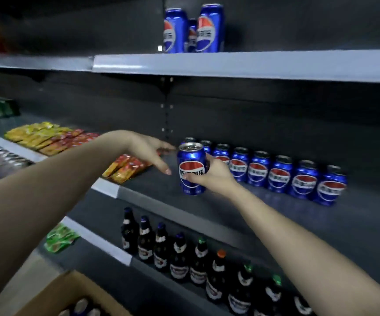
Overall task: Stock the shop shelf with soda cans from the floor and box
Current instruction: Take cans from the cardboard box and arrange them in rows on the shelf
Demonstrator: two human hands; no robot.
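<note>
Placing step: our right hand (209,176) is gripping a can (191,171), fingers curled behind it, thumb on the label. The row (280,174) is running off to that hand's right along the shelf (230,215). Our left hand (152,153) is hovering spread just left of the can, apparently apart. We cannot tell whether the can is resting. Next, we judge: seating it upright, then releasing.
</note>
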